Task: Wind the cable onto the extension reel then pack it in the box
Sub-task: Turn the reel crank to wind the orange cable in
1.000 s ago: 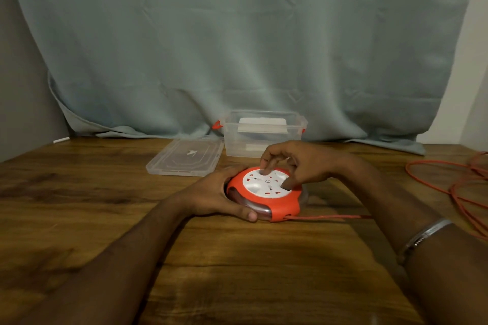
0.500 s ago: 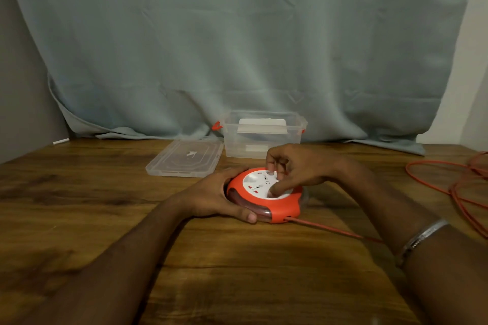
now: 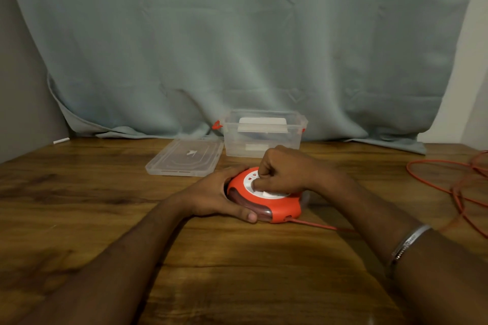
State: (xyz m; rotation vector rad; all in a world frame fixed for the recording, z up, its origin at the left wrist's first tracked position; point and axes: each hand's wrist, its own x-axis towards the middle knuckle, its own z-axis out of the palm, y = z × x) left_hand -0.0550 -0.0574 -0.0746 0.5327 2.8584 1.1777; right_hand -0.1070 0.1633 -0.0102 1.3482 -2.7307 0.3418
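- A single head-worn wide-angle view looks forward and slightly down across the wooden table (image 3: 79, 192) toward the curtain (image 3: 237, 47) at the far edge.
- Both forearms enter from the bottom edge, close to the lens.
- No second view shares the scene.

Wooden table (image 3: 79, 208) carries: orange reel (image 3: 277, 210), clear box (image 3: 264, 140), lid (image 3: 184, 157) (flat, beside box), loose orange cable (image 3: 449, 182) at right.

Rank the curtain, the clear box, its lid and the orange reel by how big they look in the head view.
1. curtain, by far.
2-4. lid, clear box and orange reel look alike; the reel sits nearer the camera, so I won't rank them.
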